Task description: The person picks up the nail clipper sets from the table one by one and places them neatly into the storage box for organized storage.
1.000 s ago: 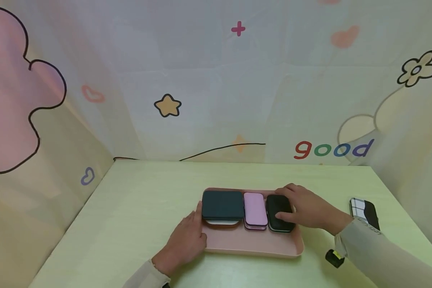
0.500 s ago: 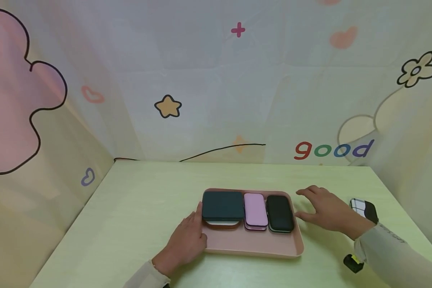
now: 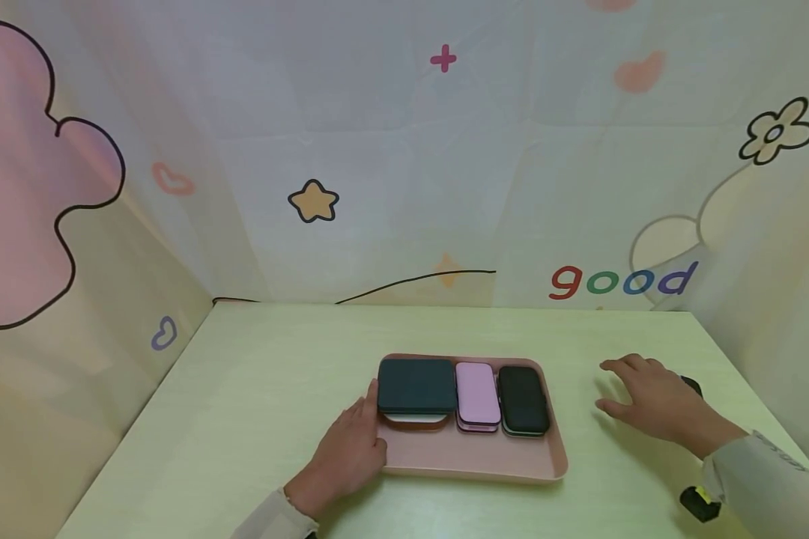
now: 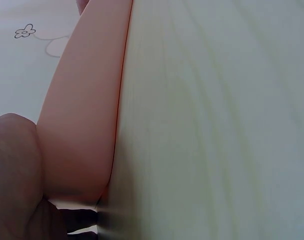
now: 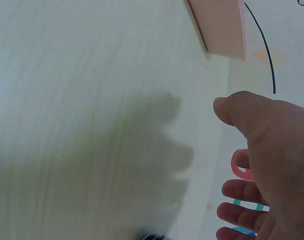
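A pink tray (image 3: 472, 460) lies on the table with flat, rounded, phone-like items in it. From left to right these are a dark teal slab (image 3: 416, 385) atop white and brown ones, a lilac one (image 3: 478, 393) on a stack, and a black one (image 3: 523, 398) on a lighter edge. My left hand (image 3: 347, 442) rests against the tray's left side, fingers straight along the wall and thumb near the front corner. Right of the tray, my right hand (image 3: 667, 404) hovers with spread fingers, holding nothing. Behind it, a small black corner of another phone-like item (image 3: 691, 385) shows.
The pale green table (image 3: 270, 404) ends at a printed curtain (image 3: 377, 150) at the back and sides. A small black device with a yellow mark (image 3: 700, 503) sits at the right sleeve.
My right hand has let go of the black item in the tray and moved right, over the item on the table, now mostly covered. My left hand stays at the tray.
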{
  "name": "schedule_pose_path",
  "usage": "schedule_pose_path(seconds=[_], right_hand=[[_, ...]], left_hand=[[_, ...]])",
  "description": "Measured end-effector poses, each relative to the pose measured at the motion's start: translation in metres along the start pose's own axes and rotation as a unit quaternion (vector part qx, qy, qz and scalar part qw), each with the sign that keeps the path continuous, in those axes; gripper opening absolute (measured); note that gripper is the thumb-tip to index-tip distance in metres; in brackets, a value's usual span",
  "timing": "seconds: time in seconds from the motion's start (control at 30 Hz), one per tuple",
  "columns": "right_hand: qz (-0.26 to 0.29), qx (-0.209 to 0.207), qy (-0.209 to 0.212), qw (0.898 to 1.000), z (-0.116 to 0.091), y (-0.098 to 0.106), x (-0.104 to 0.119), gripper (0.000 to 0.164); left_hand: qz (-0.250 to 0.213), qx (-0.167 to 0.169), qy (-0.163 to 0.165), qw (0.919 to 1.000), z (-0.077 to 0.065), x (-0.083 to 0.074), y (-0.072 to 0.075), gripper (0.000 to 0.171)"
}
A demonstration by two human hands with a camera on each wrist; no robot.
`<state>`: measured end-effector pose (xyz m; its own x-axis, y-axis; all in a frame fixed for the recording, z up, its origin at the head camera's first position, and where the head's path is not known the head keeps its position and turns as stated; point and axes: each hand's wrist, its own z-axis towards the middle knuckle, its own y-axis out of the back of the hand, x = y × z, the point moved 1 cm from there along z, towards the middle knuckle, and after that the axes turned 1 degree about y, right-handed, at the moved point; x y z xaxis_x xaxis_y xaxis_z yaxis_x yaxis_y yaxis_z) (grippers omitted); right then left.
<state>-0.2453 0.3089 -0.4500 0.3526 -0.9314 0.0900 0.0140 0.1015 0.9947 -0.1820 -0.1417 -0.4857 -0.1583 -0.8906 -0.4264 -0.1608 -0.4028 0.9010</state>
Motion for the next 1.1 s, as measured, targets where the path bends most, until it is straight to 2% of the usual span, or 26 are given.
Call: schedule_pose_path(seconds=[0.27, 0.67, 0.93, 1.1], right_hand=[[-0.008, -0.004, -0.028, 1.0, -0.009, -0.001, -0.022, 0.066], [-0.013, -0.002, -0.055, 0.998, -0.023, -0.004, -0.05, 0.065], [0.001, 0.029, -0.102, 0.994, -0.027, -0.008, -0.067, 0.078], [0.021, 0.056, -0.149, 0.987, -0.027, -0.009, -0.072, 0.092]], left_hand=[[-0.006, -0.008, -0.013, 0.9999, -0.001, -0.002, 0.002, 0.075], [-0.004, -0.006, -0.007, 0.9999, -0.002, -0.002, 0.001, 0.075], [-0.004, -0.004, -0.005, 1.0, -0.002, -0.002, 0.0, 0.074], [-0.004, -0.007, -0.007, 0.9999, -0.002, -0.003, 0.001, 0.074]])
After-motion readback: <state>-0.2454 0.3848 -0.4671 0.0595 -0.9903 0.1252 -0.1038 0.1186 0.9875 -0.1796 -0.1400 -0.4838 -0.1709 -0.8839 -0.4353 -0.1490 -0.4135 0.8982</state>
